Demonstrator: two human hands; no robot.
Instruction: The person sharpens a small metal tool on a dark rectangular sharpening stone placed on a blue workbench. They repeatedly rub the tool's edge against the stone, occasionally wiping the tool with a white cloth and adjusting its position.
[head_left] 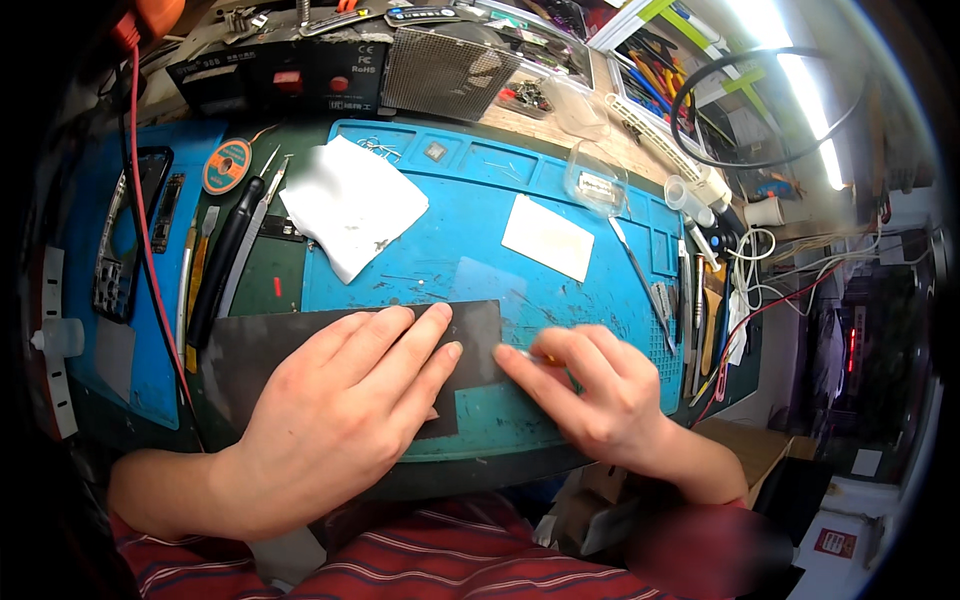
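Observation:
My left hand [345, 405] lies flat on a dark grey sheet [475, 345], fingers stretched out and pressing it to the bench. The sheet has a stepped lower right corner, and much of it is hidden under that hand. Just past its right edge, my right hand [600, 390] is closed in a pinch, the index fingertip close to the edge. A sliver of something small and thin shows between the fingers, too blurred to name. Both hands are over the blue silicone work mat [420, 265]. Beyond them lie a crumpled white cloth [355, 205] and a cream rectangular pad [548, 237].
A phone frame [125, 250], a solder spool [227, 165] and several slim tools, including a black-handled one [225, 260], lie at left. Tweezers [640, 280] and more tools line the right side. A clear dish [597, 185] and a black bench unit [290, 80] stand behind.

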